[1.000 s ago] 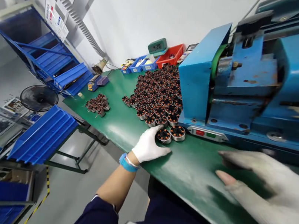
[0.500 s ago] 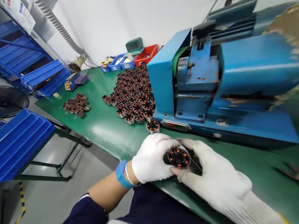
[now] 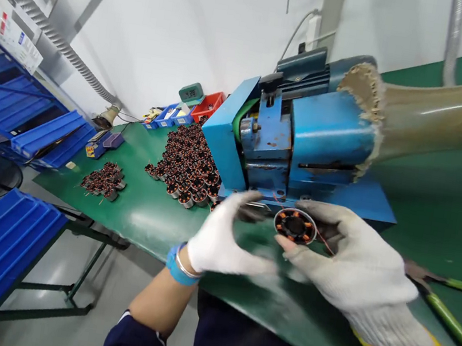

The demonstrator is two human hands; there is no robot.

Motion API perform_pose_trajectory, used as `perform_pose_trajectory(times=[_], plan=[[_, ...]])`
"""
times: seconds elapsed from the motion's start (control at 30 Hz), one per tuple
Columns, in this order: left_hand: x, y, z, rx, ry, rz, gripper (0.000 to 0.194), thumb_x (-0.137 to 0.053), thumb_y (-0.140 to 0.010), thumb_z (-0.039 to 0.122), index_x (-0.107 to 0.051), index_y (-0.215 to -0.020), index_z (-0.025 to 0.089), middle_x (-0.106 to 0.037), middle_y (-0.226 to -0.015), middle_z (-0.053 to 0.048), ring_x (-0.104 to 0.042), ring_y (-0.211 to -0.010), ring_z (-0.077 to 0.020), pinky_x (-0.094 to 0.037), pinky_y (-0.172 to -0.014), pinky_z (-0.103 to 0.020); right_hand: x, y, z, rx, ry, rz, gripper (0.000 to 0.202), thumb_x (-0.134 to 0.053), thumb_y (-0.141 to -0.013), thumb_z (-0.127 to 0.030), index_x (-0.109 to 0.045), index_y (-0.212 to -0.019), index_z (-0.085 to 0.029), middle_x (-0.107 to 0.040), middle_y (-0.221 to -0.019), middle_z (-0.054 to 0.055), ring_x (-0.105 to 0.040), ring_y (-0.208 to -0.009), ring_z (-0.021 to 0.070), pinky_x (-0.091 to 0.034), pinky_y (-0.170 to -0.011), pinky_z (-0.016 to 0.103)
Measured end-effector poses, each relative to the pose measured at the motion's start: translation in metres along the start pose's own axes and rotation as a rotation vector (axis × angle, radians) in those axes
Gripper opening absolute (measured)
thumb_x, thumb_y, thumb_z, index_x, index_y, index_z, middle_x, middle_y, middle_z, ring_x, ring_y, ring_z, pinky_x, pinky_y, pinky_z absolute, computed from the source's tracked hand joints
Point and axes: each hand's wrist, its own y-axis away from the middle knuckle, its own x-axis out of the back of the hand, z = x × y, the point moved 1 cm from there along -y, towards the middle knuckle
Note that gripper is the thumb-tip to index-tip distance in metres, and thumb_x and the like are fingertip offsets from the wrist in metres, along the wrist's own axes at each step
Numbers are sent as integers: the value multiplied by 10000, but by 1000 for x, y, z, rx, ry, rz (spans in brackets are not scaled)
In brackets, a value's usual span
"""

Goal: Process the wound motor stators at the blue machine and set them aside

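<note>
Stator: up in the right hand over the tabletop, between its near edge and the base of the machine; its face is turned up toward the camera.
Weight: probably dense for its size, being metal and copper, yet manageable for one hand.
Rim: bare metal, surely stiff; smooth enough, I judge, to slide a little against knit fabric.
Windings: copper set around a dark core — likely easy to scrape, so best left unpressed.
Wire: thin, loose, trailing toward the right palm; it looks bendable and easily snagged or snapped.
Best hold: the outer rim, pinched from opposite sides, clear of windings and wire.
Right hand: gloved, grasping the stator by its right side, bare thumb tip at the near rim, fingers at the far side.
Left hand: gloved, spread and holding nothing, just beside the stator's left; its thumb is blurred.
Large pile: more stators, against the machine's left end.
Small pile: smaller parts, toward the tabletop's left edge.
Cutters: green-handled, on the tabletop beyond the right wrist.
</note>
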Motion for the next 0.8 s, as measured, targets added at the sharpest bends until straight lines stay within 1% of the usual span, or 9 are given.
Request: perform_pose_trajectory(times=[0.03, 0.07, 0.17, 0.23, 0.3, 0.43, 0.57, 0.67, 0.8], plan=[[-15, -2, -1, 6, 14, -64, 907, -915, -615, 293, -520, -1425, 184, -696, -1344, -170, -727, -1153, -335, -602, -1042, -473, 0, -2, 0, -64, -71, 38, 551, -878, -700, -514, -664, -1153, -284, -777, -1064, 102, -782, -905, 360, -691, -802, 513], [-30, -5, -2, 7, 29, -72, 894, -881, -644, 270, -506, -1452, 183, -673, -1406, -172, -696, -1242, -350, -567, -1119, -481, 0, -5, 0, -117, -132, 87, 585, -897, -660, -522, -659, -1129, -268, -781, -1035, 102, -785, -890, 347, -692, -799, 492], [-65, -20, -9, 51, 63, 65, 751, -813, -705, 263, -552, -1404, 178, -687, -1407, -160, -682, -1289, -349, -530, -1175, -509, 1, -14, -3, -161, -181, 204, 659, -923, -585, -520, -665, -1117, -229, -785, -1049, 110, -785, -899, 321, -680, -834, 462], [-76, -32, -12, 80, 68, 152, 668, -816, -716, 269, -600, -1342, 176, -710, -1374, -157, -694, -1269, -346, -539, -1161, -522, 4, -20, -8, -145, -108, 244, 643, -902, -595, -518, -688, -1123, -220, -783, -1073, 113, -778, -903, 317, -667, -848, 470], [-79, -44, -13, 98, 84, 177, 616, -830, -712, 248, -638, -1294, 187, -731, -1348, -141, -704, -1253, -337, -554, -1145, -506, 7, -27, -15, -153, 8, 272, 580, -855, -620, -520, -712, -1088, -209, -784, -1011, 113, -768, -858, 321, -653, -836, 486], [-74, -66, -3, 137, 154, 143, 549, -845, -702, 189, -684, -1227, 190, -785, -1237, -109, -752, -1151, -296, -593, -1083, -439, 12, -42, -34, -203, 181, 328, 452, -795, -635, -470, -729, -981, -186, -757, -828, 91, -731, -746, 304, -625, -775, 457], [-69, -76, 6, 146, 131, 156, 461, -839, -714, 196, -716, -1157, 164, -817, -1119, -96, -773, -1037, -261, -608, -1024, -403, 13, -53, -43, -187, 217, 333, 346, -785, -690, -451, -720, -917, -198, -742, -811, 72, -711, -746, 274, -595, -725, 383], [-68, -78, 5, 146, 157, 158, 442, -834, -729, 218, -722, -1151, 153, -819, -1097, -94, -769, -1012, -245, -611, -1006, -395, 13, -55, -41, -191, 219, 326, 362, -783, -692, -474, -715, -914, -197, -732, -814, 73, -700, -744, 271, -581, -722, 387], [-70, -81, 0, 122, 174, 148, 491, -873, -680, 200, -722, -1146, 178, -814, -1123, -71, -760, -1052, -251, -602, -1037, -418, 13, -55, -37, -141, 158, 325, 388, -768, -680, -511, -697, -923, -217, -725, -821, 70, -686, -724, 268, -581, -704, 401]])
